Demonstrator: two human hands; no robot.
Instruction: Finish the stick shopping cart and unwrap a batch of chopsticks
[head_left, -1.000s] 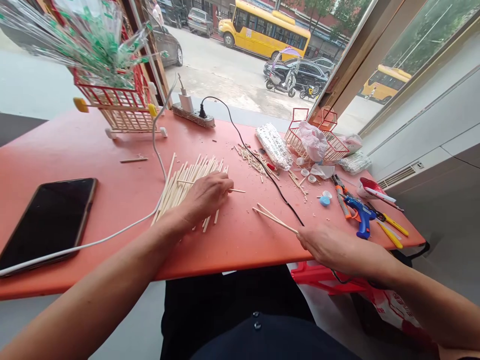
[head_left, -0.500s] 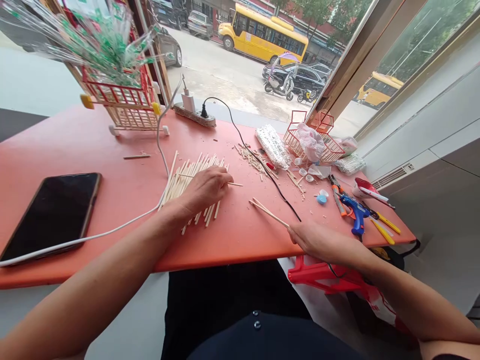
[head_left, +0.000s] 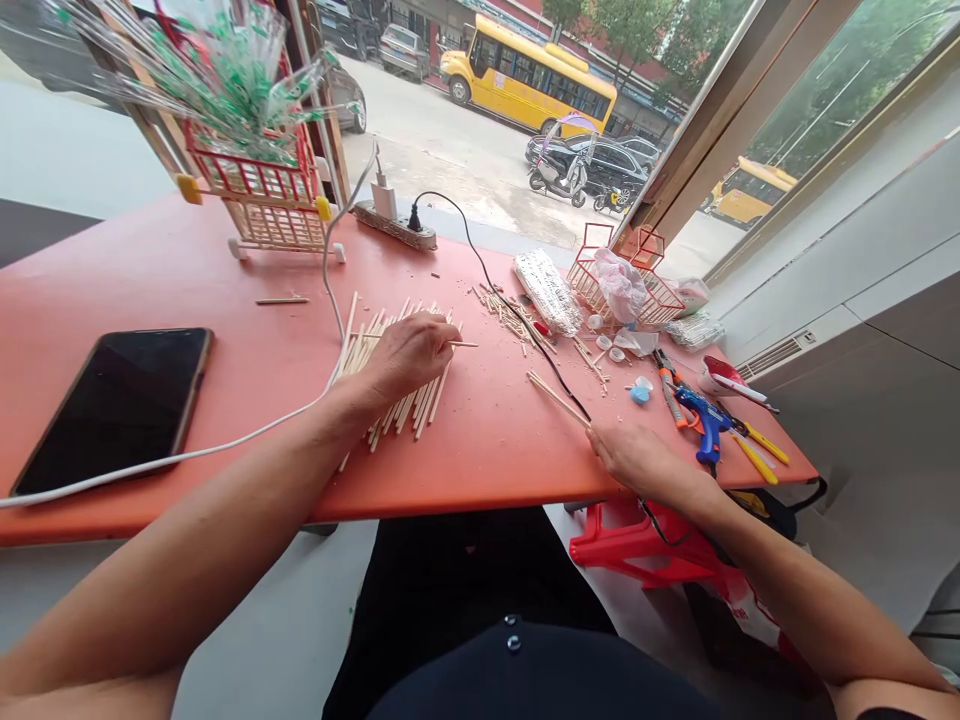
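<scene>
My left hand [head_left: 409, 355] rests on a spread pile of thin wooden sticks [head_left: 397, 400] on the orange table [head_left: 225, 290]. Its fingers are curled and pinch one single stick [head_left: 459, 344] that points right. My right hand [head_left: 637, 460] lies near the table's front edge, closed on a couple of long sticks [head_left: 555, 397] that angle up and left from it. A black cable [head_left: 525, 330] runs across the table just beside those sticks.
A black phone [head_left: 112, 400] with a white cable [head_left: 225, 445] lies at the left. A stick-built cart [head_left: 262, 200] and power strip [head_left: 394, 225] stand at the back. Foil packs [head_left: 547, 290], a red wire basket [head_left: 637, 285], a blue glue gun [head_left: 701, 425] and pliers [head_left: 754, 450] crowd the right.
My right hand has drawn its sticks slightly toward the cable and the table's right side. My left hand has stayed on the pile, still pinching one stick. The camera has shifted a little.
</scene>
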